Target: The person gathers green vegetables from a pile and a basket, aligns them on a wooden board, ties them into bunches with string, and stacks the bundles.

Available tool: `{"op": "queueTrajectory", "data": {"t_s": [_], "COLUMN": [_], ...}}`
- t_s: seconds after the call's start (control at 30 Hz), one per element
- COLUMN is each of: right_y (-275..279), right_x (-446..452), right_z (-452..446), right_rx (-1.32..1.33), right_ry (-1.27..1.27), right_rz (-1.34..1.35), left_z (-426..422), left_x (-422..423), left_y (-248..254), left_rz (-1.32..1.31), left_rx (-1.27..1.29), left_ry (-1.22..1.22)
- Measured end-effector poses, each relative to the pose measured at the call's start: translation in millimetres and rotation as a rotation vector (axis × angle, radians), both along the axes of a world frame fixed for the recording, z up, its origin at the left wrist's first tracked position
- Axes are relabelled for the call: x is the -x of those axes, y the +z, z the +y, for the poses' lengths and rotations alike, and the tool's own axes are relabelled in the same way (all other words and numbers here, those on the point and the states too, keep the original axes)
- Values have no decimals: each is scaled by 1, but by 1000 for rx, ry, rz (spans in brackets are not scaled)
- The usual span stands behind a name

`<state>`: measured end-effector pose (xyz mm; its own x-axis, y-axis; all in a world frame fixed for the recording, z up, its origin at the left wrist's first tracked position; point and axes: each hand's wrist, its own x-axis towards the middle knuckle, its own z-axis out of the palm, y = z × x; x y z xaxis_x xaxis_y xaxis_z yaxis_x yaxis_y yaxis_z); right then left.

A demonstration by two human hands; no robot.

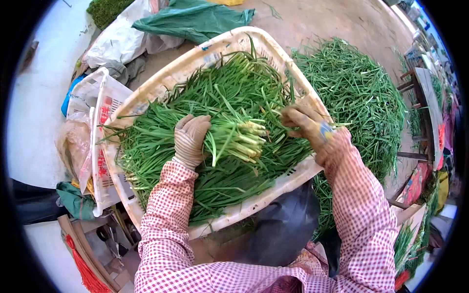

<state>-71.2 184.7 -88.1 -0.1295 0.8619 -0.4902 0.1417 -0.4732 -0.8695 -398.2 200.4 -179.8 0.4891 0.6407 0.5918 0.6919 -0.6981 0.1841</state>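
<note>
My left hand (190, 139), in a pale striped glove, is closed around a bunch of garlic chives (242, 138). The bunch's whitish cut ends point right and its green leaves trail left. Beneath it, more garlic chives (195, 93) fill a large off-white plastic basket (156, 87). Near the basket's right rim is my right hand (307, 124), also gloved, with its fingers curled together. Thin pale strands show by those fingertips, but what they hold I cannot make out.
A big heap of loose chive leaves (361, 97) lies on the floor to the right. Smaller white crates (100, 141) stand at the left, near a clear plastic bag (73, 141). Behind are white sacks (117, 44) and a green sack (195, 19). Red string (83, 263) hangs lower left.
</note>
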Motion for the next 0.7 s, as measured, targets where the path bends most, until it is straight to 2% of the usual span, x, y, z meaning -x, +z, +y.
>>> {"op": "queueTrajectory", "data": {"t_s": [0.1,0.17,0.2,0.37,0.47,0.53,0.7], "right_y": [-14,-7,-14,-64,-66,-26,-22], "right_x": [26,47,51,66,57,60,88], "right_z": [33,50,46,-4,-19,-22,-44], "right_rx": [106,384,394,598,500,527,549], "right_ry": [97,257,266,561,527,521,376], "right_rz": [45,64,66,629,712,661,580], "left_z": [-7,-10,-11,-14,-20,-21,-24], "left_x": [0,1,2,2,-3,-4,-6], "left_y": [1,5,5,9,15,7,9], "left_rz": [40,49,64,62,89,87,75], "left_rx": [13,20,21,33,47,32,133], "left_ry": [-42,-55,-63,-93,-109,-134,-131]}}
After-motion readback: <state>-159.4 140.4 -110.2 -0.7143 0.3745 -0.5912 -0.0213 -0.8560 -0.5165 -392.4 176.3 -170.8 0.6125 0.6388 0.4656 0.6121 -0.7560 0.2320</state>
